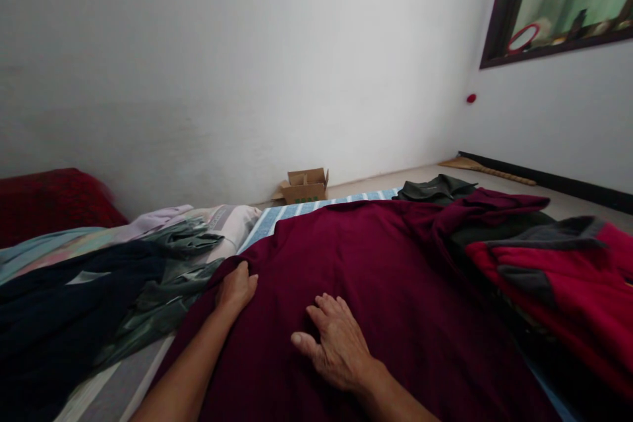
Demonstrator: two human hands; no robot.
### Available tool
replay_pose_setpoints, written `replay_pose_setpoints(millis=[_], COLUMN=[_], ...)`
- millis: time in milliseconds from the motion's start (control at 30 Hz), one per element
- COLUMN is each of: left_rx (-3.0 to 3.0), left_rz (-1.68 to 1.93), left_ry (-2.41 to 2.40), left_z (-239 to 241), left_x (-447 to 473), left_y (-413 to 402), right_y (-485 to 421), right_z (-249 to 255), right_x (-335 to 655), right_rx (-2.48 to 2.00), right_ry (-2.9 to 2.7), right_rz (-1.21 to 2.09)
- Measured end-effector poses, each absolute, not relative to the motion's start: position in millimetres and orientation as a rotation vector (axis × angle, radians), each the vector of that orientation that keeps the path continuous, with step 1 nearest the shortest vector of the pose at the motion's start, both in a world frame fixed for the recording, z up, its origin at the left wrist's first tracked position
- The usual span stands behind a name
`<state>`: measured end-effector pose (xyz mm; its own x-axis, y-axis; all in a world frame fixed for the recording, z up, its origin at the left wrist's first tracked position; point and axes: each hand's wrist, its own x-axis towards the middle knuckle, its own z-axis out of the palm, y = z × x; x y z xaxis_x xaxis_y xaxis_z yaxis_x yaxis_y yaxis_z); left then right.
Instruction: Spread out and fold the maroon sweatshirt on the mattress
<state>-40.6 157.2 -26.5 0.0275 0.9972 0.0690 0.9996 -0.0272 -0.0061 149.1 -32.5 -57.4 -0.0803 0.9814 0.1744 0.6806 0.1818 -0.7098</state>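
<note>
A wine-red top [395, 277] lies spread over the bed in front of me, one sleeve stretched out toward the far right. At its left edge is my left hand [237, 289], its fingers closed on the fabric. My right hand [339, 343] rests palm down on the middle of the top, fingers and thumb apart, holding nothing. Part of the top's near end runs out of view below.
Dark navy and grey-green clothes [182, 277] lie to the left. A red and grey jacket [568, 264] lies on the right, with a dark green garment [438, 188] behind. An open cardboard box [305, 188] stands by the wall, near a blue striped sheet [281, 212].
</note>
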Motion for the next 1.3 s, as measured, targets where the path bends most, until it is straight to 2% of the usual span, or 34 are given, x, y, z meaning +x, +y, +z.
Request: replay_pose_setpoints(millis=[200, 333, 433, 633, 733, 867, 1133, 1300], left_rx=[-2.082, -2.008, -2.196, -2.719, -2.75, -2.744, -2.688, -2.726], left_rz=[0.152, -0.054, -0.182, -0.191, -0.137, -0.074, -0.092, -0.224], left_ry=[-2.181, -1.923, -1.61, -1.428, -1.492, -1.58, -1.648, -1.407], left_z=[-13.2, -0.2, 0.8, -34.5, -57.9, -79.2, -71.5, -62.8], left_x=[-20.7, 14.6, 54.7, 123.5, 131.5, 124.7, 130.6, 154.0], left_y=[135.1, 118.9, 108.4, 126.3, 144.7, 155.9, 152.3, 169.9], right_y=[-23.7, -20.6, -13.8, 29.3, 52.5, 66.5, 71.7, 93.2], right_z=[-68.9, -62.8, -51.8, -38.2, -50.5, -78.3, -92.1, -77.8], right_x=[150.1, 154.2, 169.4, 215.1, 227.7, 246.4, 288.5, 286.8], right_rx=[-1.393, -1.307, -1.363, -1.72, -1.837, -1.951, -2.243, -2.116], right_ry=[-1.51, -1.376, -1.307, -1.587, -1.818, -2.016, -1.858, -1.937], right_rz=[0.584, 0.56, 0.538, 0.314, 0.234, 0.282, 0.181, -0.007])
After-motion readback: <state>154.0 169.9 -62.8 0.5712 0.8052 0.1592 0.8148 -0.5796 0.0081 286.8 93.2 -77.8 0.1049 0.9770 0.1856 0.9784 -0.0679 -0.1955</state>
